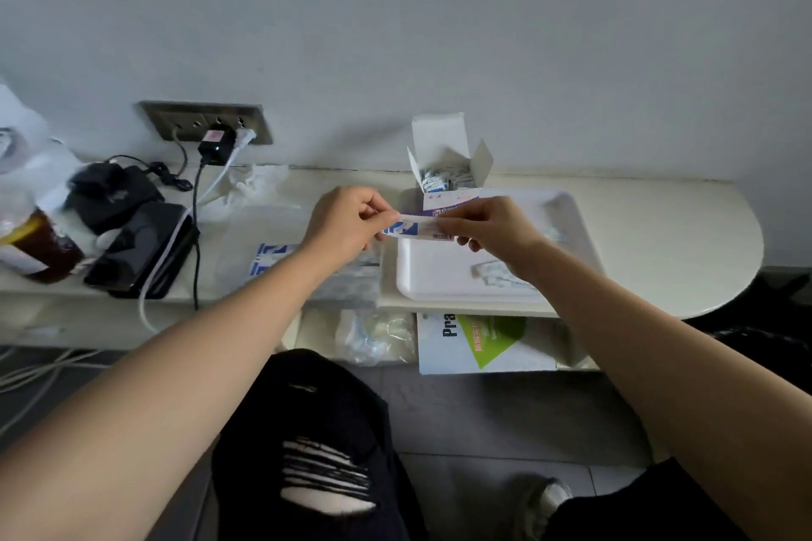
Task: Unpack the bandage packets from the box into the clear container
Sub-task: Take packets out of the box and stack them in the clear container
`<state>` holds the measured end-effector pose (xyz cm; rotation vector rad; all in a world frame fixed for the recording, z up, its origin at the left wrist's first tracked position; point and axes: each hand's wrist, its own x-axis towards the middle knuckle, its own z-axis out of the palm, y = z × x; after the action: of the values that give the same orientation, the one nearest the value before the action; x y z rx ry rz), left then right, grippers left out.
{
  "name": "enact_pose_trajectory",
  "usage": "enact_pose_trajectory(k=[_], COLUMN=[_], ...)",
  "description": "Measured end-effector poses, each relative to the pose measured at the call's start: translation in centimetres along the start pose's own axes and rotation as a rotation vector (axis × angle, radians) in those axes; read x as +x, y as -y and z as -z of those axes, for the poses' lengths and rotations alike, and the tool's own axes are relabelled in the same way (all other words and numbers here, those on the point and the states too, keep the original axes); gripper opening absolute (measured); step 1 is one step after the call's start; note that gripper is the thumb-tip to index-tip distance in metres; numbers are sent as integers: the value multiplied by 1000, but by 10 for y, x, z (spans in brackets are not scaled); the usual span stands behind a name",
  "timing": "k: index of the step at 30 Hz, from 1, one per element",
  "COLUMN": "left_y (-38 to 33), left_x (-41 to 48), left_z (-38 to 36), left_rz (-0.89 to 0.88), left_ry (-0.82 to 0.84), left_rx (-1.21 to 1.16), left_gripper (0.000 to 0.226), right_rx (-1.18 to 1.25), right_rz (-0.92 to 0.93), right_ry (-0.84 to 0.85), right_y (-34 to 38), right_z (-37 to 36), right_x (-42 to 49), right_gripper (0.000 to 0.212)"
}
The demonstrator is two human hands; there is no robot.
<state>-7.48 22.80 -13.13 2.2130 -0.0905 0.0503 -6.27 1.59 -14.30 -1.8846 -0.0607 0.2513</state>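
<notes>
Aloft, packet (415,229) (fingers (372,213) at both ends)

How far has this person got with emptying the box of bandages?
Early on, it seems. Done: a few blue-and-white packets lie in the clear container. In hand: the left hand and right hand pinch a packet strip between them, above the white tray. Left: the open box looks well filled, and some loose packets lie on the tray.
</notes>
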Motion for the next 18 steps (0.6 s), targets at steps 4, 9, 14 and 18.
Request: enact_pose_trajectory(k=[4,9,14,18], left_y=[25,64,88,91], left_x=[-9,-14,-19,-18], left_z=[35,71,91,94], left_rz=[83,222,413,435], left_ry=[-91,-359,-363,-342], left_rx=[-18,295,377,369], left_gripper=[15,16,26,27], right_rx=[35,109,-4,-90], right_rz=[17,-40,-177,-266], right_ry=[-5,20,175,229], right_y=[23,44,47,42], right_z=[-35,-81,-130,-158], right_x=[6,17,40,47], right_gripper=[8,8,10,7])
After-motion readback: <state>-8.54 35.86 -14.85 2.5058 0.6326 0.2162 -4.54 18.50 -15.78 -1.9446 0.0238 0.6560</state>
